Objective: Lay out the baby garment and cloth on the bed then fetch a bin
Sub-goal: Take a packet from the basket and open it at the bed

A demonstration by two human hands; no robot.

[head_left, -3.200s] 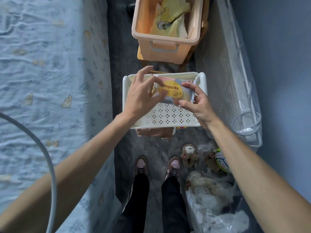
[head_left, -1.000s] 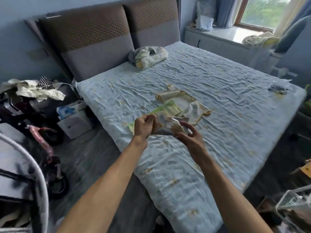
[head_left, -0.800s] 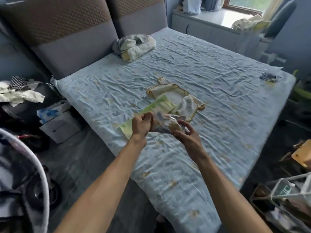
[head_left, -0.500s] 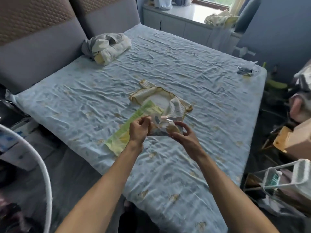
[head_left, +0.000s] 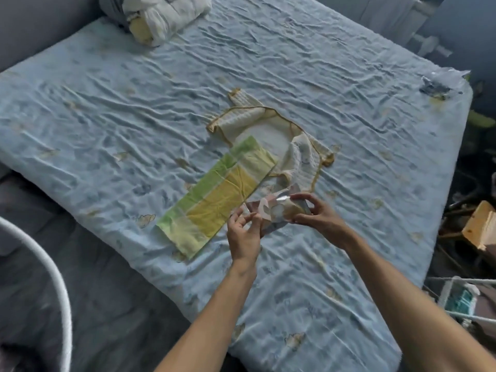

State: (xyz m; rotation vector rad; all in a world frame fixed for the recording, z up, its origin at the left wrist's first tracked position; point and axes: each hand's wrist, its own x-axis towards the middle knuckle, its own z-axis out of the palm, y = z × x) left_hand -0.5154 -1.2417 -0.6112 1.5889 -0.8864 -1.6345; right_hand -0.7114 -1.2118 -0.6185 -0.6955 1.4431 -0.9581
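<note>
A green and yellow cloth (head_left: 218, 193) lies flat on the blue bed sheet (head_left: 134, 108). Beside it, farther from me, a cream baby garment with gold trim (head_left: 271, 132) lies spread on the bed. My right hand (head_left: 316, 210) grips a shiny plastic packet (head_left: 273, 209) just above the sheet, at the cloth's near right corner. My left hand (head_left: 243, 233) is at the packet's left edge with fingers curled and parted; I cannot tell whether it touches the packet.
A bundle of rolled bedding (head_left: 161, 14) sits by the headboard. A crumpled wrapper (head_left: 440, 84) lies at the bed's far right corner. A white basket (head_left: 461, 299) and a cardboard box (head_left: 480, 226) stand on the floor to the right. A white curved tube (head_left: 59, 285) crosses the lower left.
I turned from the white basket on the floor to the bed, carrying the packet. My view moved closer over the bed. My left hand has loosened from the packet's left end.
</note>
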